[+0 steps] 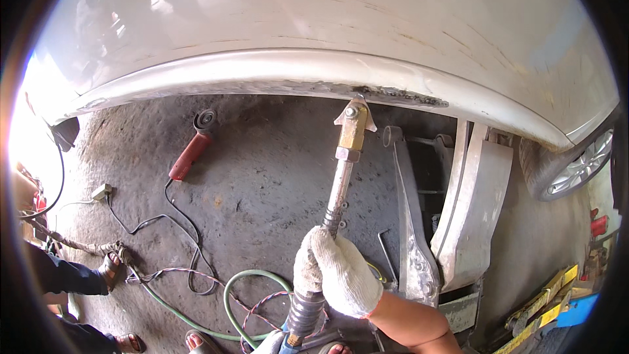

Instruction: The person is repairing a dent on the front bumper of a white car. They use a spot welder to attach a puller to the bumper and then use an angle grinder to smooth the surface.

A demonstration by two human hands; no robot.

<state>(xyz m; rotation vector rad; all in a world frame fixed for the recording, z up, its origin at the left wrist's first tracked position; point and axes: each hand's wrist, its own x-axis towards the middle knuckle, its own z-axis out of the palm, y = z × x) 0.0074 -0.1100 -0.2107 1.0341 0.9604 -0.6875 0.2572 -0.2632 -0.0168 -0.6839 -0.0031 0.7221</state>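
My right hand, in a white knit glove, is closed around the shaft of a slide-hammer dent puller. Its brass-coloured head carries a three-pointed metal tip, and the upper point meets the lower edge of a white car's sill. Dark, rough bare patches run along the sill around that contact. Down at the bottom edge, my left hand, also gloved in white, is at the puller's blue rear handle. Most of that hand is cut off by the frame, but it appears wrapped round the handle.
A red angle grinder lies on the floor with its black cord. A green hose and twisted cables loop nearby. Metal lift arms stand under the car, beside a hex key. At left are another person's legs.
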